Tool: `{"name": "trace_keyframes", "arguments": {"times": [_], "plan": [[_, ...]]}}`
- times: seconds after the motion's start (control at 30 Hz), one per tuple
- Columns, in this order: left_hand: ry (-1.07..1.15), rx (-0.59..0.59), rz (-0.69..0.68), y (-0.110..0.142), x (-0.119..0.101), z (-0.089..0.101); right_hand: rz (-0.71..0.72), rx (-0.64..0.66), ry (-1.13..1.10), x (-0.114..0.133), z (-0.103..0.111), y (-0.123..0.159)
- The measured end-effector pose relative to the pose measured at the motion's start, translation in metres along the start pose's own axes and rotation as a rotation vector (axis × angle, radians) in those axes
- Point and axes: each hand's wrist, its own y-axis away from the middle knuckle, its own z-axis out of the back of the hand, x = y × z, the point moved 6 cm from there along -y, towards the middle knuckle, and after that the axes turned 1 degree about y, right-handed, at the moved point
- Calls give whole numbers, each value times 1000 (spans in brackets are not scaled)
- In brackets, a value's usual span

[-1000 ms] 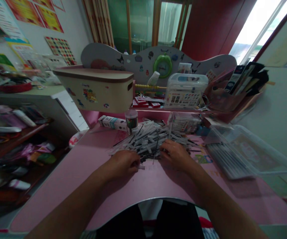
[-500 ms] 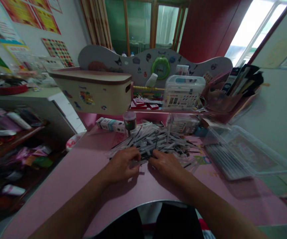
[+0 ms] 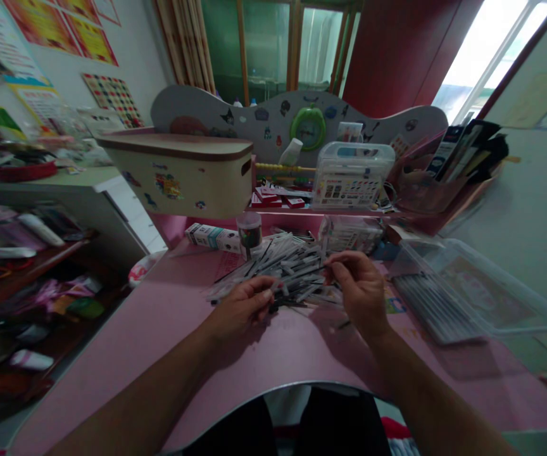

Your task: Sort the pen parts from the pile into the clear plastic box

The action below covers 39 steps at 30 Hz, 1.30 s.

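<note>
A loose heap of thin grey-and-white sticks, possibly pen parts, (image 3: 283,269) lies on the pink desk (image 3: 135,342). My right hand (image 3: 356,288) is raised at the heap's right side, finger and thumb pinching a thin dark stick (image 3: 325,267). My left hand (image 3: 242,310) lies curled against the heap's near edge, its fingertips among the sticks. Whether it holds any stick is hidden by the fingers.
A clear plastic tray (image 3: 463,291) holding rows of similar sticks stands to the right of the heap. Behind the heap are a small jar (image 3: 249,235), a white-and-blue carton (image 3: 213,238) and a clear plastic pack (image 3: 349,234). A lidded cream bin (image 3: 181,177) overhangs the back left.
My right hand has lifted off the heap and moved right, now pinching a thin stick. My left hand has drawn slightly back, and the heap looks a little lower at the front.
</note>
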Motion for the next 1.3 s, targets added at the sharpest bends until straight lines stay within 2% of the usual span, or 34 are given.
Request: {"name": "trace_keyframes", "arguments": {"times": [0.1, 0.23, 0.47, 0.7, 0.9, 1.0, 1.2, 1.3], "plan": [[6, -11, 43, 1, 6, 0, -237, -74, -350, -16, 2, -6], [38, -3, 66, 2, 11, 0, -321, -76, -473, -23, -2, -7], [19, 21, 111, 3, 11, -2, -314, -123, -464, -24, -3, -4], [25, 52, 86, 2, 14, 0, -351, -83, -437, -30, -8, -1], [-4, 81, 167, 6, 19, -3, -293, -117, -317, -24, -7, 0], [-16, 129, 145, 6, 18, -5, -270, -120, -239, -18, -8, 3], [-3, 177, 61, 2, 12, -4, -285, 10, -185, -19, -18, 10], [22, 221, 51, 2, 9, -6, -233, 232, -70, -17, -28, 13]]}}
